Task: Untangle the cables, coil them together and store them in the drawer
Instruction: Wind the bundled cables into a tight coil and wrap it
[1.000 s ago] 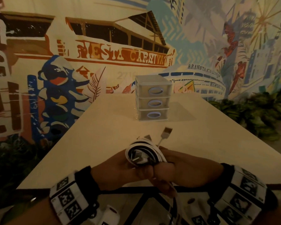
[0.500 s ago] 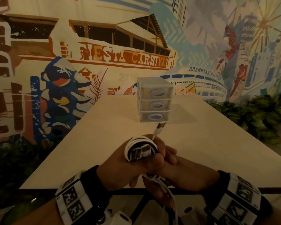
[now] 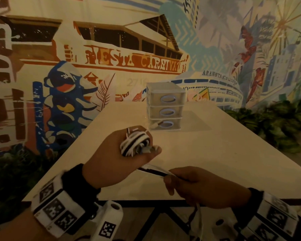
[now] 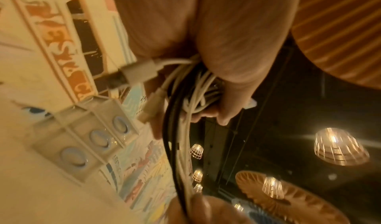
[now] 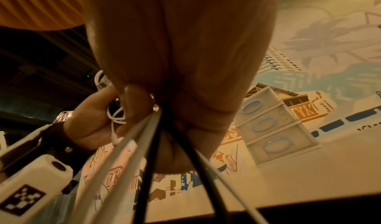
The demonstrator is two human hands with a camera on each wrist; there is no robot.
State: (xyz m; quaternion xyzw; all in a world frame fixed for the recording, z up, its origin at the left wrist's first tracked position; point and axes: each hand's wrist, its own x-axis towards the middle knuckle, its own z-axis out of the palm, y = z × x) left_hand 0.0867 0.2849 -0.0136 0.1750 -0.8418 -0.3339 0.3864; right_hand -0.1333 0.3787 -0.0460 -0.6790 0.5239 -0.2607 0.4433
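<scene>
While most of the black and white cables [image 3: 135, 142] sit wound into a tight bundle in the left hand [image 3: 111, 159], coiling not yet finished. Left fingers [image 4: 224, 113] curled round the loops, with two white plugs [image 4: 142, 71] poking out of the bundle in the left wrist view. Right hand [image 3: 203, 186] just beside and below, thumb and fingers [image 5: 134, 106] pinched on the loose strands [image 3: 155, 171], drawn taut between the two hands. Remaining tails [image 5: 148, 178] trailing down past the right wrist and off the near edge of the worktop [image 3: 215, 162]; where they end not visible. Untangling apparently done, judging by the strands running side by side with no knots showing. Left to do, by the look of it: last turns onto the coil, tails tucked in, one drawer opened, bundle dropped inside, drawer pushed home.

Small clear three-drawer unit [image 3: 165, 108] standing well apart from both hands at the far middle of the worktop, all three drawers closed, each with a blue-rimmed oval pull [image 3: 167, 99]. Something pale and something dark faintly visible behind the front of the bottom drawer [image 3: 163, 125]; what they are, too dim to tell. Painted mural [image 3: 129, 63] covering the wall behind, green foliage [image 3: 276, 122] along its foot to the right. Nothing lying on the worktop between the hands and the unit; both hands occupied, so one likely needed free for a pull.
</scene>
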